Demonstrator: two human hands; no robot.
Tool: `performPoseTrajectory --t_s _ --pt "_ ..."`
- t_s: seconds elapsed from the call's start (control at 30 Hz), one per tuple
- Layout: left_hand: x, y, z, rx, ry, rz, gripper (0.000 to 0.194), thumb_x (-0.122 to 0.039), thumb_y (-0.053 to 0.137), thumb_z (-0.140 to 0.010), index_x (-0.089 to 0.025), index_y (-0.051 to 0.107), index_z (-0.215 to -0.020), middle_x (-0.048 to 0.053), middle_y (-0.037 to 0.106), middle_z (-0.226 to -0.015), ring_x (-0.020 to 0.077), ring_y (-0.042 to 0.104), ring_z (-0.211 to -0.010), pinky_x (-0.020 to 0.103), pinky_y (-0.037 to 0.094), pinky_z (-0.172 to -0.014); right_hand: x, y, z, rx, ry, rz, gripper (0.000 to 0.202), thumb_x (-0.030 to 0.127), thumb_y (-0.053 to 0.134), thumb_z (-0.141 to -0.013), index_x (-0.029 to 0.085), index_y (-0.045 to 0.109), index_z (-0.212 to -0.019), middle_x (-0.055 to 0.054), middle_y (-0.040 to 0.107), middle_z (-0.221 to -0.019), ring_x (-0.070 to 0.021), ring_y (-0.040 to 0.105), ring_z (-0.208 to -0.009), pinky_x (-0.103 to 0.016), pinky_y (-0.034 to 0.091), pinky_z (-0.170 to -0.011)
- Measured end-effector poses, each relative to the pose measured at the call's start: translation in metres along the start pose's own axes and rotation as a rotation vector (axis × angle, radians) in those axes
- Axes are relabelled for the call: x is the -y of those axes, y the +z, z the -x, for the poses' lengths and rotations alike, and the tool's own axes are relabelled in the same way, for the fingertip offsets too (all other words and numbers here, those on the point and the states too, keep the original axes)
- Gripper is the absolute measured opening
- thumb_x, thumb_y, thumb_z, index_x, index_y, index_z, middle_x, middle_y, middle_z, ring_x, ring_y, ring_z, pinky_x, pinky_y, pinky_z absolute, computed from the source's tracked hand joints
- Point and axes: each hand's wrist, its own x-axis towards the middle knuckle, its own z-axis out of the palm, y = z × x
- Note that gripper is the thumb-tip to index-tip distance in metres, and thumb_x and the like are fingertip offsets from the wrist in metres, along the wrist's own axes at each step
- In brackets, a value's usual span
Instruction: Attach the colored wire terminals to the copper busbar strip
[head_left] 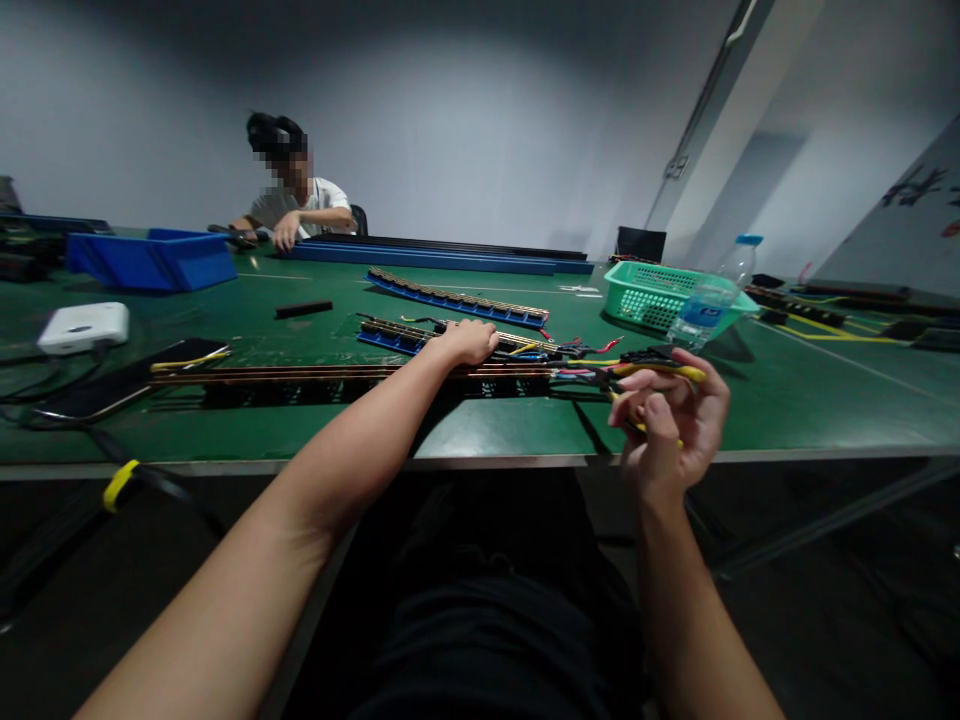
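Note:
A long dark strip with copper-coloured rails (352, 375) lies along the near side of the green table. My left hand (471, 343) is closed over it, with the fingertips hidden behind. At its right end, thin coloured wires (574, 372) stick out. There my right hand (679, 420) grips pliers with yellow and black handles (686, 371). Their jaws are close to the wire ends; I cannot tell whether they touch. Just behind my left hand is a shorter blue-based strip (390, 335) with loose wires. Farther back lies a similar blue-based strip (457, 297).
A mint-green basket (645, 292) and a water bottle (709, 305) stand at the right. To the left are a blue bin (154, 262), a white box (84, 327) and a phone-like black slab (135, 380). Across the table, a person (300, 205) works beside long blue bars (420, 258).

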Motion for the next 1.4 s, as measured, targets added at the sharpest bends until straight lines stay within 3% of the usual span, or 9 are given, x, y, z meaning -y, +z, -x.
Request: performPoseTrajectory --t_s 0.13,0.33,0.53,0.63,0.8,0.97,1.1,1.27,1.4 --pt "0.001 0.001 -0.001 0.001 -0.002 -0.009 0.046 -0.037 0.024 -0.105 -0.017 0.059 -0.125 0.016 0.062 -0.132 0.0335 0.058 -0.119 0.053 0.045 -0.099 0.007 -0.005 0.002 0.006 0.025 -0.027 0.035 0.023 0.061 -0.087 0.026 0.059 -0.122 0.001 0.066 -0.083 -0.0083 0.052 -0.048 -0.023 0.04 -0.044" --pt "0.001 0.001 -0.001 0.005 -0.007 -0.013 0.048 -0.037 0.023 -0.104 -0.016 0.06 -0.125 0.017 0.061 -0.133 0.0345 0.058 -0.12 0.054 0.044 -0.099 -0.007 -0.008 0.007 0.096 0.087 0.021 0.044 0.021 0.063 -0.085 0.029 0.055 -0.128 0.0 0.064 -0.092 -0.0096 0.055 -0.059 -0.025 0.048 -0.053" --pt "0.001 0.002 -0.002 -0.004 -0.002 -0.013 0.048 -0.037 0.022 -0.104 -0.016 0.059 -0.126 0.017 0.061 -0.133 0.0345 0.057 -0.121 0.054 0.044 -0.099 -0.015 -0.014 0.01 0.299 0.12 0.144 0.048 0.016 0.064 -0.086 0.031 0.051 -0.13 -0.002 0.065 -0.101 -0.0115 0.063 -0.07 -0.024 0.049 -0.057" --pt "0.002 0.003 -0.003 -0.006 -0.003 -0.017 0.047 -0.038 0.023 -0.105 -0.017 0.059 -0.125 0.016 0.061 -0.134 0.0335 0.057 -0.121 0.053 0.044 -0.1 -0.015 -0.015 0.01 0.368 0.145 0.233 0.037 0.018 0.062 -0.088 0.027 0.056 -0.123 0.001 0.063 -0.082 -0.0082 0.052 -0.054 -0.021 0.04 -0.047" --pt "0.002 0.0 -0.002 0.004 -0.007 -0.005 0.045 -0.038 0.025 -0.104 -0.019 0.06 -0.124 0.015 0.061 -0.135 0.0327 0.058 -0.12 0.052 0.044 -0.101 -0.018 -0.011 0.015 0.588 0.049 0.504 0.031 0.018 0.055 -0.09 0.022 0.065 -0.119 0.008 0.043 -0.052 -0.0073 0.034 -0.041 -0.021 0.028 -0.043" --pt "-0.003 -0.007 0.002 0.042 -0.035 0.021 0.042 -0.035 0.029 -0.103 -0.02 0.062 -0.123 0.014 0.062 -0.136 0.0319 0.058 -0.121 0.05 0.044 -0.102 -0.022 -0.001 0.021 0.807 -0.17 0.833 0.049 0.012 0.048 -0.086 0.024 0.065 -0.13 -0.002 0.072 -0.073 -0.0136 0.058 -0.053 -0.025 0.04 -0.055" --pt "-0.004 -0.008 0.003 0.031 -0.033 0.043 0.045 -0.04 0.027 -0.104 -0.021 0.063 -0.121 0.013 0.062 -0.135 0.0312 0.058 -0.123 0.049 0.043 -0.103 -0.016 0.005 0.02 0.923 -0.219 0.974 0.055 0.01 0.046 -0.084 0.026 0.063 -0.134 -0.003 0.076 -0.076 -0.0174 0.063 -0.058 -0.026 0.035 -0.053" --pt "-0.003 -0.007 0.004 0.004 -0.02 0.034 0.049 -0.041 0.024 -0.105 -0.02 0.065 -0.118 0.014 0.064 -0.132 0.0325 0.059 -0.12 0.051 0.044 -0.101 -0.011 0.011 0.026 0.847 -0.199 1.015 0.051 0.013 0.047 -0.085 0.025 0.063 -0.132 -0.003 0.073 -0.071 -0.018 0.061 -0.055 -0.027 0.031 -0.051" --pt "-0.003 -0.008 0.005 0.024 -0.02 0.008 0.046 -0.04 0.026 -0.105 -0.02 0.065 -0.12 0.014 0.064 -0.133 0.0308 0.06 -0.119 0.047 0.046 -0.099 -0.013 0.019 0.035 0.702 -0.032 0.931 0.04 0.019 0.047 -0.087 0.025 0.06 -0.125 0.004 0.058 -0.056 -0.0147 0.05 -0.045 -0.025 0.029 -0.05"
